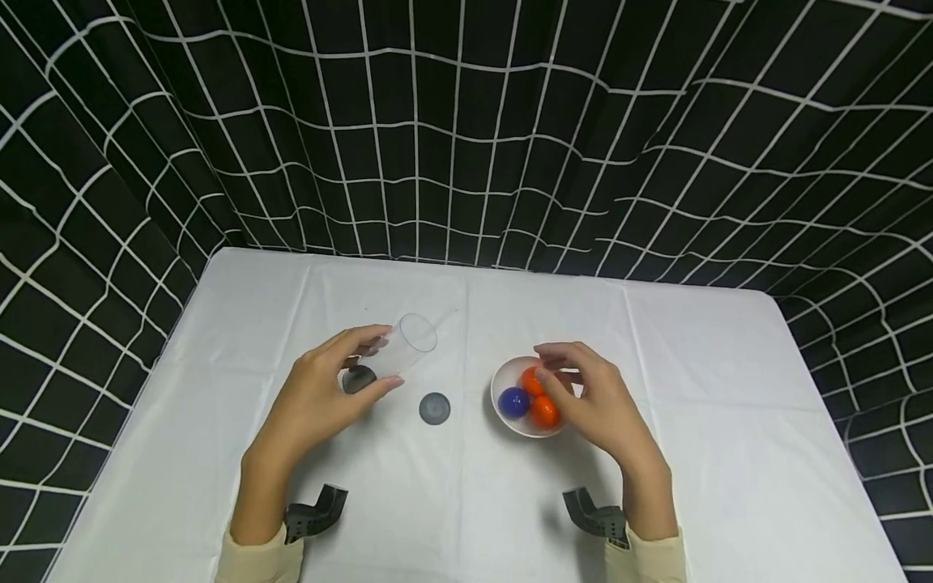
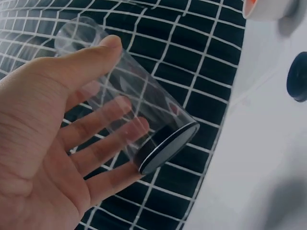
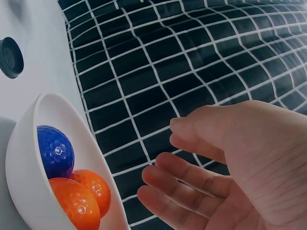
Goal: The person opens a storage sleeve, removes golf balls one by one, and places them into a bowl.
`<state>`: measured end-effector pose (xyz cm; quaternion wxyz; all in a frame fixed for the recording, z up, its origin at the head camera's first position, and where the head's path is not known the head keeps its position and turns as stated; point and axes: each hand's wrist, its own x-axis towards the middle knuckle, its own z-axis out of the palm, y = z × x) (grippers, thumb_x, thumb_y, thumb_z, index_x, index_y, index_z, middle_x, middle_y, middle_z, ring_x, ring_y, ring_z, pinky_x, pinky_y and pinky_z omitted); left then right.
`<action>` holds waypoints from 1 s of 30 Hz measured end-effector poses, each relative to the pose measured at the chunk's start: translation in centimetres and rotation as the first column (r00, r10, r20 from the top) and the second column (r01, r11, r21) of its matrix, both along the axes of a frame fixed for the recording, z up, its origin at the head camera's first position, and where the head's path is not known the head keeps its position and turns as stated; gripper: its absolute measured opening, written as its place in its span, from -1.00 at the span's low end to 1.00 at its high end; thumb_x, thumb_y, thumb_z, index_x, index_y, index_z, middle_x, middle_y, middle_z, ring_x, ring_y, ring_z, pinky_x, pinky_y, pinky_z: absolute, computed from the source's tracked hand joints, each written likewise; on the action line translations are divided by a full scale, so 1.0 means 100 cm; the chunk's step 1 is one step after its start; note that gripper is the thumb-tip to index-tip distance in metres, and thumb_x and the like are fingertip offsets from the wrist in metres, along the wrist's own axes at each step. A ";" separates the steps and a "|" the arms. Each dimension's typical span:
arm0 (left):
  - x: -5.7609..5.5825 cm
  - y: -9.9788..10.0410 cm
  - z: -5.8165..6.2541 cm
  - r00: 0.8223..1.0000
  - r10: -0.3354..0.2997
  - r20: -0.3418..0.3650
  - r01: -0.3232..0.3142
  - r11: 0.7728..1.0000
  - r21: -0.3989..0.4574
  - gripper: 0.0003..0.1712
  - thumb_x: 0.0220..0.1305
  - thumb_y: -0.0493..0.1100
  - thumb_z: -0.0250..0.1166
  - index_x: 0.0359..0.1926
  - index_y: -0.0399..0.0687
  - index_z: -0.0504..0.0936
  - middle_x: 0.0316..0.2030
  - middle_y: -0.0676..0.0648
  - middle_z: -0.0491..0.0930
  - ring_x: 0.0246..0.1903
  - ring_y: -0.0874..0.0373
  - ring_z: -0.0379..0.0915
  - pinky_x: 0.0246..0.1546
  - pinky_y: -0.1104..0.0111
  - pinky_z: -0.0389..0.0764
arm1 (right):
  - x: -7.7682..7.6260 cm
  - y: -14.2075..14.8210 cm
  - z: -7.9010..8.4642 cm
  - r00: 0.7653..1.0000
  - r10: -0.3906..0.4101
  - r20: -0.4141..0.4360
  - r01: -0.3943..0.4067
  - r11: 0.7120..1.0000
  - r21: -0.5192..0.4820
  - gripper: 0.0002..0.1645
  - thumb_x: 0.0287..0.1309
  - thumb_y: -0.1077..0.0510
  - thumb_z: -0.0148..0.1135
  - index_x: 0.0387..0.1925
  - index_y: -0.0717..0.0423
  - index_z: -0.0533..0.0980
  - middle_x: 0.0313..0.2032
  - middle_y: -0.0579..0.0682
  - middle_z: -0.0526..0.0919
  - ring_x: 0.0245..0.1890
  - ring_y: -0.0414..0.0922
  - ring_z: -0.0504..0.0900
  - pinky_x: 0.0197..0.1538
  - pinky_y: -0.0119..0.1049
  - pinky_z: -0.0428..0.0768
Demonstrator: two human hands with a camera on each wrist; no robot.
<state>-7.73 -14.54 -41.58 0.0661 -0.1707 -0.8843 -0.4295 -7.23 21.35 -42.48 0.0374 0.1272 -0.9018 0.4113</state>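
My left hand (image 1: pixel 325 389) grips a clear plastic canister (image 2: pixel 148 100) with a dark base, thumb on one side and fingers on the other. In the head view the canister is tilted, its round mouth pointing away and to the right. My right hand (image 1: pixel 598 393) is over the right side of a white bowl (image 1: pixel 503 419), fingers loosely bent and nothing between them. The bowl holds a blue golf ball (image 3: pixel 55 151) and two orange golf balls (image 3: pixel 76 203). A dark round lid (image 1: pixel 435 409) lies on the table between the hands.
A white cloth (image 1: pixel 466 502) covers the table, with faint creases. Behind and beside it hang black curtains with a white grid (image 1: pixel 452 146). Dark wrist mounts (image 1: pixel 317 512) stick out inward from both wrists.
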 end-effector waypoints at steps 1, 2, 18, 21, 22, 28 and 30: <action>0.000 0.000 -0.002 1.000 -0.004 0.008 0.004 1.000 0.030 -0.31 0.20 -0.03 0.62 0.34 0.17 0.60 0.11 0.07 0.74 0.08 0.13 0.71 0.13 0.24 0.75 | 0.000 0.000 0.000 1.000 -0.001 -0.003 0.001 1.000 -0.001 -0.66 0.40 0.23 0.35 0.16 0.13 0.65 0.04 0.13 0.76 0.04 0.01 0.76 0.12 0.04 0.78; 0.000 -0.001 -0.005 1.000 -0.010 0.017 0.009 0.998 0.059 -0.31 0.20 -0.05 0.62 0.33 0.16 0.60 0.11 0.07 0.74 0.10 0.13 0.70 0.14 0.25 0.75 | 0.000 0.001 0.000 1.000 -0.004 -0.005 0.004 1.000 0.000 -0.66 0.39 0.24 0.35 0.16 0.13 0.65 0.04 0.12 0.76 0.04 0.01 0.76 0.12 0.03 0.78; 0.002 -0.014 -0.017 0.996 -0.007 0.087 -0.006 0.988 0.157 -0.34 0.19 -0.13 0.62 0.28 0.09 0.57 0.10 0.01 0.73 0.15 0.12 0.68 0.18 0.26 0.74 | 0.002 0.002 -0.001 0.998 -0.028 -0.050 0.028 1.000 -0.005 -0.71 0.42 0.19 0.34 0.12 0.12 0.68 0.01 0.05 0.77 0.01 -0.03 0.77 0.15 -0.01 0.76; 0.000 -0.014 -0.020 0.993 -0.019 0.121 0.000 0.988 0.157 -0.34 0.20 -0.12 0.62 0.27 0.09 0.55 0.10 0.02 0.73 0.17 0.10 0.68 0.18 0.25 0.74 | 0.003 0.004 -0.001 0.997 -0.049 -0.067 0.049 0.999 -0.015 -0.72 0.42 0.22 0.33 0.11 0.12 0.68 0.01 0.03 0.77 0.00 -0.04 0.76 0.15 -0.05 0.76; 0.000 -0.014 -0.020 0.991 -0.025 0.135 0.002 0.987 0.162 -0.35 0.20 -0.12 0.62 0.27 0.10 0.54 0.10 0.02 0.73 0.17 0.09 0.68 0.19 0.25 0.74 | 0.004 0.005 0.000 0.996 -0.056 -0.075 0.055 0.998 -0.016 -0.72 0.42 0.23 0.33 0.11 0.12 0.68 0.02 0.03 0.77 0.00 -0.05 0.76 0.15 -0.06 0.77; -0.002 -0.011 -0.026 0.988 -0.048 0.146 0.020 0.983 0.183 -0.33 0.19 -0.15 0.62 0.28 0.04 0.53 0.11 -0.01 0.73 0.18 0.07 0.67 0.22 0.22 0.72 | 0.003 0.009 0.003 0.987 -0.082 -0.135 0.079 0.996 -0.030 -0.74 0.41 0.27 0.32 0.09 0.13 0.68 -0.01 0.02 0.77 -0.02 -0.06 0.77 0.15 -0.29 0.75; -0.001 -0.010 -0.029 0.989 -0.051 0.140 0.022 0.979 0.202 -0.33 0.18 -0.19 0.61 0.27 0.00 0.52 0.12 -0.03 0.72 0.18 0.05 0.67 0.24 0.22 0.71 | 0.004 0.010 0.002 0.986 -0.074 -0.150 0.071 0.997 -0.025 -0.74 0.40 0.28 0.32 0.08 0.14 0.68 -0.01 0.02 0.76 -0.03 -0.05 0.78 0.16 -0.47 0.70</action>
